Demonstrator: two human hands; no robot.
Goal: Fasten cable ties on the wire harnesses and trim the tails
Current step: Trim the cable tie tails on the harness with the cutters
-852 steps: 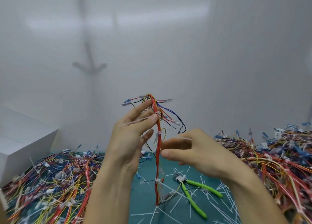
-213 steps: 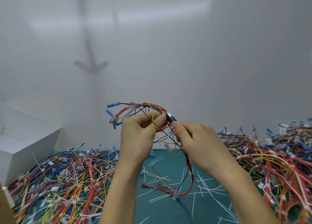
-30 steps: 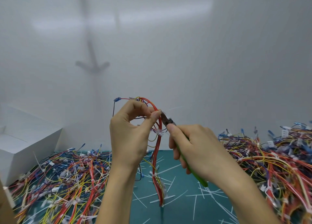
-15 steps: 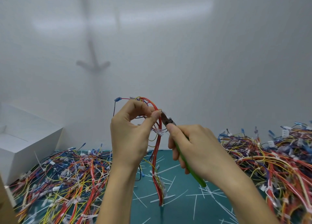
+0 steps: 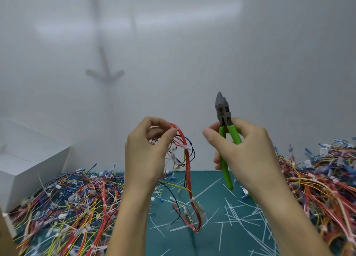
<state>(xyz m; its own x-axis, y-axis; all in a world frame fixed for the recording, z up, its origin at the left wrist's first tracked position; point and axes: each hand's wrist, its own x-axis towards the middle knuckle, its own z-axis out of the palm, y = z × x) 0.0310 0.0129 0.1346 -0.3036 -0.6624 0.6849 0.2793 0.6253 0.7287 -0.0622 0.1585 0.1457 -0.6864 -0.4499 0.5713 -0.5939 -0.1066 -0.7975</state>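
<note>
At the far left of the frame a white box (image 5: 28,169) stands against the wall, with no marking on the faces that show. Beside it, lower left, lies a heap of wire harnesses (image 5: 67,207); small white ties show on many of them, but I cannot tell whether this is the finished lot. Left of centre, the left hand (image 5: 146,155) pinches the top of one harness (image 5: 187,171) between thumb and fingertips, and the bundle hangs down until its lower loop rests on the green mat (image 5: 208,242). This harness carries an upper cable tie (image 5: 185,147) just below the pinch and a lower cable tie (image 5: 192,199) near the mat; both appear cinched, with only short stubs left, so I judge this piece to be tied and trimmed, or very nearly so. Cut tails (image 5: 236,216) litter the mat at lower centre, which points to many trims already made. Right of centre, the cutters (image 5: 222,111) are held upright with blades closed, well apart from the harness. The right hand (image 5: 242,149) has its fingers wrapped round the green handles. At the right edge a second heap of harnesses (image 5: 317,188) rises higher, so I judge that much work may remain. No brand, label or writing can be read anywhere; the cutter head and connector housings are too small and blurred.
</note>
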